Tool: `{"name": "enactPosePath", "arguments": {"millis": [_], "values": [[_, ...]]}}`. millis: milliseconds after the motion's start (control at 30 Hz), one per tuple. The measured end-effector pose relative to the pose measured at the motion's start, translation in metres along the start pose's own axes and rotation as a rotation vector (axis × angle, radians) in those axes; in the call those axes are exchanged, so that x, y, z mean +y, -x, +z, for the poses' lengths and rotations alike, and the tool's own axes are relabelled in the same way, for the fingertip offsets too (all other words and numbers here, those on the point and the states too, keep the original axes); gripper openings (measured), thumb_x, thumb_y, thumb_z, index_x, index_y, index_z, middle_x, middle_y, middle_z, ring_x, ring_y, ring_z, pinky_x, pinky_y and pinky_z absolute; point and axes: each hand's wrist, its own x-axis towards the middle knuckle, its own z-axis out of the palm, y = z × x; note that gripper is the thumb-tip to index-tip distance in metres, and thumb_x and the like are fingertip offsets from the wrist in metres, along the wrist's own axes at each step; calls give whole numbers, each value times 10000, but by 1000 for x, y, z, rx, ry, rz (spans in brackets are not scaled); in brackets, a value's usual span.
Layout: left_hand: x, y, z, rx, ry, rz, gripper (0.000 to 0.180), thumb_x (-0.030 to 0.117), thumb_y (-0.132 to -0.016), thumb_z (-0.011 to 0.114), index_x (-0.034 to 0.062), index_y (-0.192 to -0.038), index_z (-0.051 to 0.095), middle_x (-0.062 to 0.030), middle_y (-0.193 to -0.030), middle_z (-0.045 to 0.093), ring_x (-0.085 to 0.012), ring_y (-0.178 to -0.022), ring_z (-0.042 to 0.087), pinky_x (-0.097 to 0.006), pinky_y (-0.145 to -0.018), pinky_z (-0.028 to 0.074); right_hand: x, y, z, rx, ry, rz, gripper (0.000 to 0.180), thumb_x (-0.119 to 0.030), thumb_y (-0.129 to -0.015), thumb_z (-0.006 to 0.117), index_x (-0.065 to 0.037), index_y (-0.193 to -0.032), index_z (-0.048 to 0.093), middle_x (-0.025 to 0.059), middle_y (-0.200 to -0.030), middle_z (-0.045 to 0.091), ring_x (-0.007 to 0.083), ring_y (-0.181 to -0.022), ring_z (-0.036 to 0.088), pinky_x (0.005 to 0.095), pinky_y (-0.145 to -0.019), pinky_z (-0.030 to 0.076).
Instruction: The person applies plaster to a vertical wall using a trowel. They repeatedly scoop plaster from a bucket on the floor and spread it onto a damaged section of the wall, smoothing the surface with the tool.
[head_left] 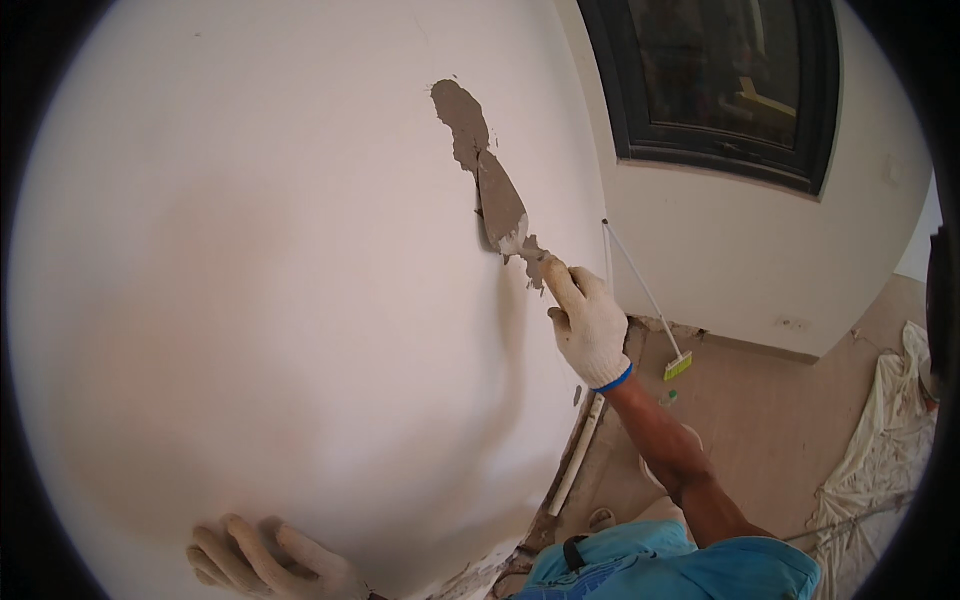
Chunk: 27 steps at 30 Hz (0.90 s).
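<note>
Right hand (590, 325) grips trowel (500, 205) against wall (250, 250); left hand (270, 565) open, seemingly flat, below.

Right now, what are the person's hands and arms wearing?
Both hands wear knitted white work gloves. The right hand glove has a blue band at its cuff, and the forearm above it is bare up to a short light-blue sleeve. The left hand glove looks the same; its cuff is out of view.
</note>
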Motion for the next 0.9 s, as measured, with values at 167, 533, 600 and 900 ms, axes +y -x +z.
{"name": "enactPosePath", "arguments": {"millis": [167, 533, 600, 900], "values": [[-3, 3, 0, -8, -2, 12, 178, 32, -727, 521, 154, -643, 423, -8, -665, 294, -202, -659, 257, -394, -710, 241, 13, 12, -6, 161, 43, 6, 785, 19, -749, 771, -136, -1482, 537, 116, -1205, 662, 360, -1031, 639, 469, -853, 553], [-31, 57, -24, -227, -61, 45, 458, 256, -1104, 516, -27, -1458, 576, -248, -1572, 503, -458, -1497, 407, -659, -1204, 303, 33, 27, -10, 163, -401, 301, 832, 27, -703, 816, -34, -1489, 548, 178, -1309, 685, 318, -1200, 683, 401, -1024, 534], [-32, 59, -24, -209, -48, 43, 456, 257, -1104, 516, -30, -1453, 581, -242, -1569, 509, -451, -1497, 410, -649, -1204, 301, 31, 25, -10, 115, -471, 363, 818, 26, -714, 825, -28, -1483, 552, 176, -1343, 679, 305, -1237, 676, 392, -1049, 527], [-21, 41, -26, -233, -106, 15, 261, 202, -988, 525, 38, -1190, 519, -170, -1269, 447, -374, -1227, 368, -577, -1063, 280, 17, 8, -18, 59, -195, 98, 714, -52, -831, 791, -149, -1501, 563, 118, -1111, 702, 309, -959, 717, 386, -811, 578]]}}
